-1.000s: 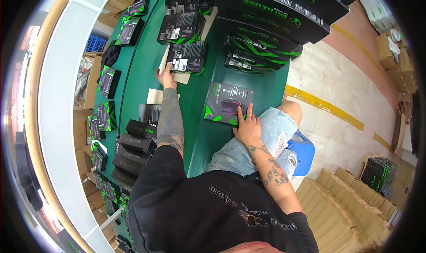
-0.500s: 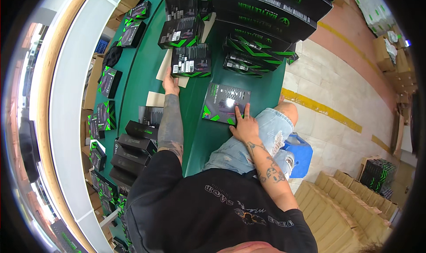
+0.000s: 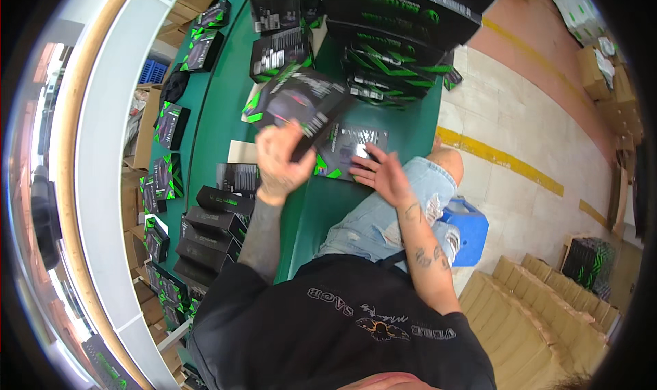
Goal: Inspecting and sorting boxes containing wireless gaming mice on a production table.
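A black and green box, tilted and blurred by motion, is lifted above the green table by my left hand, whose fingers wrap its near edge. To its right, a flat dark box with green corners lies on the table, partly covered by the raised one. My right hand is open at that flat box's right edge, fingers apart and palm turned partly up. Whether its fingertips touch the box I cannot tell.
Tall black boxes stand in a row at the far right of the table. Smaller boxes sit beyond my left hand, and dark boxes line up near my left arm. A blue stool stands by my leg.
My left hand has picked up the box from the table and brought it right and nearer, turning it. My right hand has come off the flat box's face and rolled palm up.
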A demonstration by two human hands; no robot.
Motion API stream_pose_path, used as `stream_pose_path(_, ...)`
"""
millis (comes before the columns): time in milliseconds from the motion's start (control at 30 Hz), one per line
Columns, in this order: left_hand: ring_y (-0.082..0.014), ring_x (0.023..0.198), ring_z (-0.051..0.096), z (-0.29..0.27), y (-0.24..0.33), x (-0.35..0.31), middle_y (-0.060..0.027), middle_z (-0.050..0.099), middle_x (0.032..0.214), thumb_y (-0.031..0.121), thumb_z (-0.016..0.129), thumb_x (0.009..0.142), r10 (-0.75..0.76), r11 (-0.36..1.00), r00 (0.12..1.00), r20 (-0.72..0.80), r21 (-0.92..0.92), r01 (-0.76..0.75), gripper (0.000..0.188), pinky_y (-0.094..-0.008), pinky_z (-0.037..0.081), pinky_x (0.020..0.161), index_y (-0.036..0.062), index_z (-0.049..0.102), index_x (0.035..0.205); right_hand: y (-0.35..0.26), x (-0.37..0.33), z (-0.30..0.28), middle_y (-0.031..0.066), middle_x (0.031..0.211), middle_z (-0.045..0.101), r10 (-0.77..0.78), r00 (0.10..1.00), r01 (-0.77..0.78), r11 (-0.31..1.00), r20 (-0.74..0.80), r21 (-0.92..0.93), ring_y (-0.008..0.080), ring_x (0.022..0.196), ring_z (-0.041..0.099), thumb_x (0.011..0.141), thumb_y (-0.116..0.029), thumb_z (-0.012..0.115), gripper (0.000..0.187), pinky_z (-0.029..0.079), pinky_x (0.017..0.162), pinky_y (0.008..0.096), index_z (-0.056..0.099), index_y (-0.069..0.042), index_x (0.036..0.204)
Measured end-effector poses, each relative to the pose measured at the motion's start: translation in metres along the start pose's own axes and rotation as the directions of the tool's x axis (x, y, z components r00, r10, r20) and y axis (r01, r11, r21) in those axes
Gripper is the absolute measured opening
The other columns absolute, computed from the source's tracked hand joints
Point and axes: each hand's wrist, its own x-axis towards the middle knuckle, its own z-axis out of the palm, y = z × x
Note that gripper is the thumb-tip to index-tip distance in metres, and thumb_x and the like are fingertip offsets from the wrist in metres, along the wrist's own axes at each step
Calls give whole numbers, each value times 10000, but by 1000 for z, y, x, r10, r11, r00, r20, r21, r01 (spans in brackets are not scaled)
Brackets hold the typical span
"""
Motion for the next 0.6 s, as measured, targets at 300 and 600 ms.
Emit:
stream_pose_path(300,-328,1201,360,-13,65,-17,-117,430,1277,208,689,684,71,917,867,493,-374,138,406,-433,321,976,123,577,1065,-14,-27,4,180,1259,446,-227,960,181,949,163,256,289,1095,508,732,-477,542,795,413,937,401,276,-48,1346)
stream_pose_path(600,-279,1055,497,66,45,10,-96,542,1128,337,669,739,-143,910,848,511,-270,315,387,-362,386,909,60,619,1004,-10,-18,-7,138,1053,597,-107,969,162,955,-224,247,228,889,615,863,-419,430,510,511,777,331,502,5,1136)
